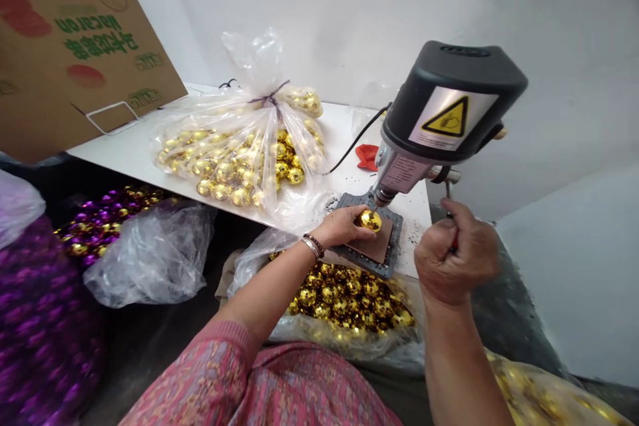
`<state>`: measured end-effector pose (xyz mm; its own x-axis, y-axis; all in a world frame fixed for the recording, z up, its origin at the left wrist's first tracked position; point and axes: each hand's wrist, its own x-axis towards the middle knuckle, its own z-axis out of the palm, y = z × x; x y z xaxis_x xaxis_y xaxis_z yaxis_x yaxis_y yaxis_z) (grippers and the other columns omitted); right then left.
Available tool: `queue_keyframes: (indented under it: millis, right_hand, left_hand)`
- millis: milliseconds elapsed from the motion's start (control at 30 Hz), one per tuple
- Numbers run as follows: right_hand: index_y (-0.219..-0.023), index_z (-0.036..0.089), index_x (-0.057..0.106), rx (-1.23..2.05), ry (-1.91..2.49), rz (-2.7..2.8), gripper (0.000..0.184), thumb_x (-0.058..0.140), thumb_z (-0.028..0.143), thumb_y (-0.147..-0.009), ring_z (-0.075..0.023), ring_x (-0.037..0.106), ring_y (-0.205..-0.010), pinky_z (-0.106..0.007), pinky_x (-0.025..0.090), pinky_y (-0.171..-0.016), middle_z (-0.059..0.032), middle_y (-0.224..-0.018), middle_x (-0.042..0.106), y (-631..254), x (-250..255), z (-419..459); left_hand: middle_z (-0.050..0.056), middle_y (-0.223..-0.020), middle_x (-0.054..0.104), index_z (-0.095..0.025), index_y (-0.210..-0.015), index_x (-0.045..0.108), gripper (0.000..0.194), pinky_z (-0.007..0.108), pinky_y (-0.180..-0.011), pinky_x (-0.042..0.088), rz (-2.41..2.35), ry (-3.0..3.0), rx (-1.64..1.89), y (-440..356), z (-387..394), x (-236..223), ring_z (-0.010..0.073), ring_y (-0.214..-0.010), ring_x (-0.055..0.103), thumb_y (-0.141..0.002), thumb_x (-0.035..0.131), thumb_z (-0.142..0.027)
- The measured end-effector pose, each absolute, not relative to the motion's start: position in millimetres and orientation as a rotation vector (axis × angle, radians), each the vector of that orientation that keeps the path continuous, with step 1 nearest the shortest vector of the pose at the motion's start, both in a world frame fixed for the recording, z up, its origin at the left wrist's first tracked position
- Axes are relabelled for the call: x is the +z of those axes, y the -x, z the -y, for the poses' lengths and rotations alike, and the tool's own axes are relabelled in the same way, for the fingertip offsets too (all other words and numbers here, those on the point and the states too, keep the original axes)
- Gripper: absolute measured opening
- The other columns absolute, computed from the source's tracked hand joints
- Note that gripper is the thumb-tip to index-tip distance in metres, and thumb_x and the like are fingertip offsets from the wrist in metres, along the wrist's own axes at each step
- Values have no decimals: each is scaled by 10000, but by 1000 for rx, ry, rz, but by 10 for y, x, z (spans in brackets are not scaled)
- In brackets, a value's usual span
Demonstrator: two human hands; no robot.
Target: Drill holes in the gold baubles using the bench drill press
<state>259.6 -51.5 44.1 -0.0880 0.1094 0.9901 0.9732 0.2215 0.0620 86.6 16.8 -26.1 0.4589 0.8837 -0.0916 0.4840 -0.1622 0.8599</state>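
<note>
Gold mirrored bauble (370, 220) sits beneath the black drill press (449, 103), held by the left hand (341, 226); right hand (455, 256) clenches the thin lever (448, 203); we log more baubles (339, 299) bagged.

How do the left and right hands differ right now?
The left hand cups a gold ball, while the right hand is a fist around a red handle. The left hand is over the base plate, the right beside it. The left wrist wears bracelets; the right shows none. Both hands are bare.
</note>
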Motion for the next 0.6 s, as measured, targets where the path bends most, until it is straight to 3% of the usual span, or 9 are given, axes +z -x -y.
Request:
queue_keyframes:
  millis: [233,400,600]
  right_hand:
    - [-1001,125,759,-964,1098,1363,333,443,188,-918,-94,566,-645,-230,372,-613,-54,-819,715,-2682,834,375]
    - [-1049,110,781,-683,1258,1400,415,407,205,-896,-124,703,-827,-205,494,-721,-77,-901,736,-2780,1188,229]
    - [-1067,114,781,-683,1255,1369,410,421,216,-897,-150,724,-888,-222,492,-751,-74,-931,741,-2790,1189,192]
  left_hand:
    - [14,-1046,749,-228,-1224,693,519,291,-861,520,-1207,-1835,588,-881,-125,-250,207,-944,675,-741,817,-372]
    - [14,-1030,720,-197,-1215,660,512,303,-859,521,-1104,-1791,716,-739,45,-232,196,-933,655,-729,803,-272]
    - [11,-1014,704,-190,-1209,651,515,313,-833,533,-1057,-1781,733,-380,361,-163,174,-892,636,-725,816,-248]
